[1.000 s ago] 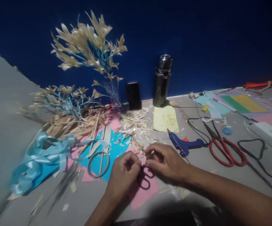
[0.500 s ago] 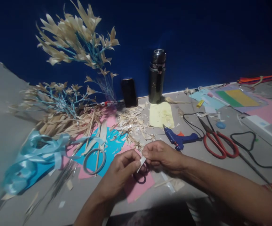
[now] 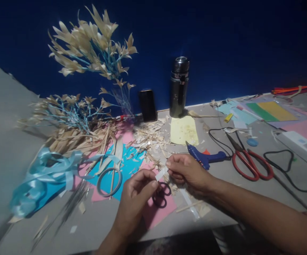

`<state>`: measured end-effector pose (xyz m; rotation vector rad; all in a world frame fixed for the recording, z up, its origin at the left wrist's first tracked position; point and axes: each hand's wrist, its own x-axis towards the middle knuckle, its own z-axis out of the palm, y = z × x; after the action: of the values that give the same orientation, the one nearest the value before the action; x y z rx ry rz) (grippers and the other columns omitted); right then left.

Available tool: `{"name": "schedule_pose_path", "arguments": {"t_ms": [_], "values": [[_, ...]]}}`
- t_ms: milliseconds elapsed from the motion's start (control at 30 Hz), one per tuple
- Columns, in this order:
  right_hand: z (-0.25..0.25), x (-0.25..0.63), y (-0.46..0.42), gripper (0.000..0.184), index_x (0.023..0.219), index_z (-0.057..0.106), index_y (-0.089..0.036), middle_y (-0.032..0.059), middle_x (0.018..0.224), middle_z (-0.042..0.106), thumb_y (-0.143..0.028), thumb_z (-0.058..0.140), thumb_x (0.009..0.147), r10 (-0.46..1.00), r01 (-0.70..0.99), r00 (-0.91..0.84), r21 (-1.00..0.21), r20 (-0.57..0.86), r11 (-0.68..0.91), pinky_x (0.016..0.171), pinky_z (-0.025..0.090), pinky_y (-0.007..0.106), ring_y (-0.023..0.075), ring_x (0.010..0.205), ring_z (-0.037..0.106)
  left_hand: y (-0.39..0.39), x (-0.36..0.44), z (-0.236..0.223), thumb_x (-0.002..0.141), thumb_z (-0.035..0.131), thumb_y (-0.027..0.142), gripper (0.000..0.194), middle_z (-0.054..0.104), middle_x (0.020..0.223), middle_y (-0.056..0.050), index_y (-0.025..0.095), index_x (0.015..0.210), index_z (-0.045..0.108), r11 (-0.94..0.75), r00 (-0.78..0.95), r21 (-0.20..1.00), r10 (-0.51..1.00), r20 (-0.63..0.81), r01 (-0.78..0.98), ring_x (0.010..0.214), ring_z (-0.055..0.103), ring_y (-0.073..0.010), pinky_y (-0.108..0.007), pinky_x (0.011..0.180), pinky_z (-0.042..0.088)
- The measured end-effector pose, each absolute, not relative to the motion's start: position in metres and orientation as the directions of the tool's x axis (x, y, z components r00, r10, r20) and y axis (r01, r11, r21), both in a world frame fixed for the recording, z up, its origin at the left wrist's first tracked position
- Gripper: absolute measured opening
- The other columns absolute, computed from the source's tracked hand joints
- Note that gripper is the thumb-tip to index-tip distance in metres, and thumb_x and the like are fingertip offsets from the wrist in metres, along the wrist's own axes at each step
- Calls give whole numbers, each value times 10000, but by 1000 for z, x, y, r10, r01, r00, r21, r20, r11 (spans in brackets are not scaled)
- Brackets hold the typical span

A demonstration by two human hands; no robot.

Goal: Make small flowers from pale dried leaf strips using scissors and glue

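Your fingers cover both ends of the white strip, and you cannot make out the blades of the dark-handled scissors below. Your left hand pinches the strip's lower end; your right hand grips its upper end. Your right forearm runs out of view. Satiny blue ribbon curls loosely on the table, and dry, papery shavings litter it beyond your hands. The strip looks short, narrow and flat, slanting above the pink sheet.
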<state>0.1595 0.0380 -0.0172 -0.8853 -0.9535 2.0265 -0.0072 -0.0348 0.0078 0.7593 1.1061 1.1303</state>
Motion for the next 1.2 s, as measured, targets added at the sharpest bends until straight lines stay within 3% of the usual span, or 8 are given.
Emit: {"name": "schedule_pose_path", "arguments": {"t_ms": [300,400,500,600,667,800,1000,1200], "values": [[-19,164,41,436,808,667,-150,-57,522,492,-582,719,818,858,-261,-455,-885,-240,-386,413,235,203,65,414,320,-28,-18,4,753,787,321,247,631,586,-17,172,645,622,297,-40,935,950,-310,-196,571,626,-180,-312,583,531],[-8,170,39,472,985,711,-153,11,717,621,-608,634,887,919,-218,-381,-957,-99,-193,493,360,217,102,546,477,-28,-17,4,751,782,319,256,632,561,-15,177,627,610,298,-53,943,950,-309,-148,544,629,-182,-319,580,530],[4,171,31,411,1107,714,-185,55,972,690,-486,747,828,862,-96,-505,-991,-32,-93,664,475,255,158,788,615,-28,-10,4,774,773,325,248,657,563,-25,176,653,616,320,-34,938,945,-326,-131,507,623,-182,-314,547,509],[6,167,25,258,858,696,-159,20,742,674,-391,783,786,806,-2,-567,-978,-170,-208,600,471,262,152,649,611,-28,-6,0,795,777,326,242,691,627,-51,162,676,645,331,36,923,943,-331,-194,525,618,-173,-312,551,494],[1,164,24,295,765,647,-161,-5,610,628,-422,783,783,768,-50,-600,-948,-223,-314,565,465,267,148,573,593,-28,-6,-3,806,781,321,225,694,651,-61,151,703,675,345,111,903,939,-326,-257,559,619,-173,-317,580,495],[-8,163,30,430,723,610,-157,-5,572,617,-524,834,715,695,-149,-677,-879,-243,-453,526,447,258,131,514,566,-30,-10,-6,803,789,321,195,686,646,-59,141,776,720,367,218,835,929,-300,-411,631,630,-185,-329,655,499],[-10,163,33,498,642,569,-160,-22,527,572,-582,825,706,726,-120,-637,-897,-260,-426,459,342,205,81,467,466,-28,-8,-1,752,831,272,178,681,642,-54,132,758,721,384,159,838,923,-350,-388,581,604,-164,-300,592,473],[-11,164,30,379,723,608,-153,-7,599,618,-479,795,777,737,-47,-622,-926,-265,-374,536,415,230,112,550,556,-26,-6,-1,720,846,250,183,697,652,-70,127,720,710,400,138,839,916,-376,-370,566,598,-162,-309,588,469]]}}
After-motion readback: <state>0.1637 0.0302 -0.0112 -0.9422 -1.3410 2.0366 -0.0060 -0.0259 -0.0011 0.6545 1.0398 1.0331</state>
